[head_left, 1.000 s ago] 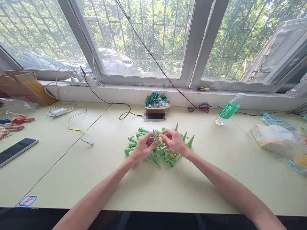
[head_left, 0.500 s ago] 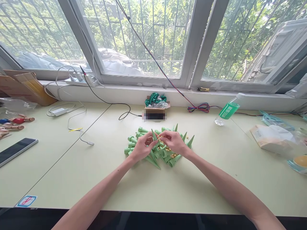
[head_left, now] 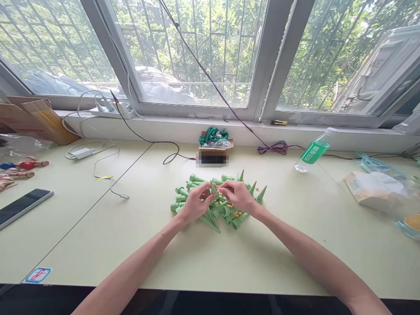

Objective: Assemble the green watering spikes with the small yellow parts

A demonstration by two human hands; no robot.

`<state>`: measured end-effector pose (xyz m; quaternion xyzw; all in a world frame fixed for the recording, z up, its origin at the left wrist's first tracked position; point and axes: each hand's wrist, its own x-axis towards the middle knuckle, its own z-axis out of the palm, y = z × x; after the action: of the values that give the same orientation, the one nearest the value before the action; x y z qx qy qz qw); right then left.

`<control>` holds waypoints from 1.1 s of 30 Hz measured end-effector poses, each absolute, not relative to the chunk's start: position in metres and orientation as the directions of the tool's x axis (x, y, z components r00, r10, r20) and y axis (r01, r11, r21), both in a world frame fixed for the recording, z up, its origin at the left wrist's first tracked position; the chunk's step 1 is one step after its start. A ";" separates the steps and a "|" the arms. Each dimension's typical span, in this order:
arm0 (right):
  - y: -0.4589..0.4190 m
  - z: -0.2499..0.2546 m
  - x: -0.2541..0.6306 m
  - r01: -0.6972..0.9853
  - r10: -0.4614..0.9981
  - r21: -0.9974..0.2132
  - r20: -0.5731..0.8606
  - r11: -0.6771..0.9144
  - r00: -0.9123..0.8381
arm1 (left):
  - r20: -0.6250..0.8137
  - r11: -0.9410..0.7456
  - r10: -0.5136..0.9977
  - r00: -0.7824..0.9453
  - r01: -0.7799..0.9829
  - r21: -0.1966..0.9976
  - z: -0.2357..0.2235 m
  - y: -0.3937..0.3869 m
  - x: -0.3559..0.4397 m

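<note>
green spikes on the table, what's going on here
A person's left hand holds one green spike, its tip pointing up. The right hand is close beside it; whether it touches is unclear. Around them, more green spikes are heaped on the table, with small yellowish pieces among them.

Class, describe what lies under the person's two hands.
Beneath the left hand and right hand are piled green spikes, with small yellow pieces among them. Whatever the hands themselves cover in the pile cannot be seen.

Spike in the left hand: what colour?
Light green: the spike in the left hand shows in the head view, the only one.
</note>
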<state>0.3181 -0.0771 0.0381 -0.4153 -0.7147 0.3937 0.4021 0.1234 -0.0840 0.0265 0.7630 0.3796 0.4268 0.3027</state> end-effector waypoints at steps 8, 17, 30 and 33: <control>-0.076 0.034 0.319 0.336 0.892 -0.854 0.274 0.398 -0.359 | 0.460 -0.574 0.812 0.359 0.349 0.741 0.023 -0.084 0.123; -0.076 0.034 0.318 0.425 0.868 -0.771 0.334 0.475 -0.367 | 0.596 -0.717 0.696 0.400 0.426 0.551 0.020 -0.084 0.122; -0.080 0.034 0.315 0.394 0.873 -0.790 0.349 0.470 -0.342 | 0.711 -0.805 0.563 0.422 0.474 0.356 0.015 -0.086 0.125; -0.080 0.036 0.316 0.378 0.832 -0.760 0.377 0.529 -0.407 | 0.742 -0.781 0.568 0.357 0.519 0.348 0.014 -0.086 0.125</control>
<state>0.3161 -0.0805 0.0359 -0.3853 -0.7851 0.2952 0.3847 0.1253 -0.0857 0.0137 0.8232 0.3301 0.4611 0.0264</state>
